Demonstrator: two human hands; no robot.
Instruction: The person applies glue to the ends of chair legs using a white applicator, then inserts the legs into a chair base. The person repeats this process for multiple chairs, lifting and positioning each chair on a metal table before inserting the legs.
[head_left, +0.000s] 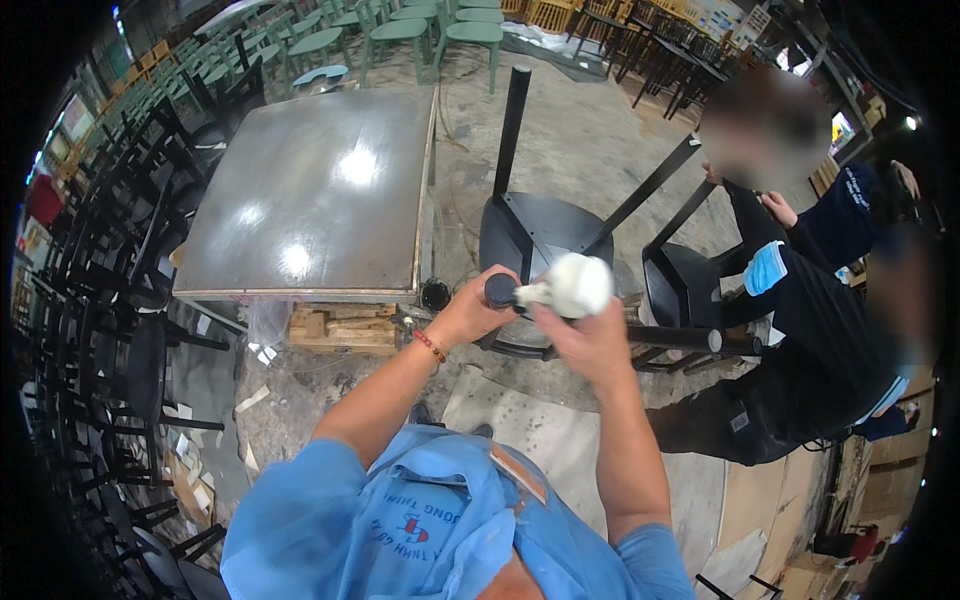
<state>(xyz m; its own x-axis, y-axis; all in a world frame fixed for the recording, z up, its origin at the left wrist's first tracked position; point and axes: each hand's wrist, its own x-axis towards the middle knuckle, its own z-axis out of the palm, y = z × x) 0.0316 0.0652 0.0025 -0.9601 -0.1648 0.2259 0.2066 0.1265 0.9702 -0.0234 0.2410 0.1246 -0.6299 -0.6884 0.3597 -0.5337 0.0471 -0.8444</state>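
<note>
Concrete floor of a workshop; green chairs at 11 o'clock from the hands, grey glossy-topped table at 10, dark-clothed co-worker at 3. Upturned black chair directly at 12 o'clock, legs raised. Left hand: fingers curled around a black leg end. Right hand: partly closed, grasping a rounded white object, narrow end towards 9 o'clock, beside the leg end; exact kind unclear.
</note>
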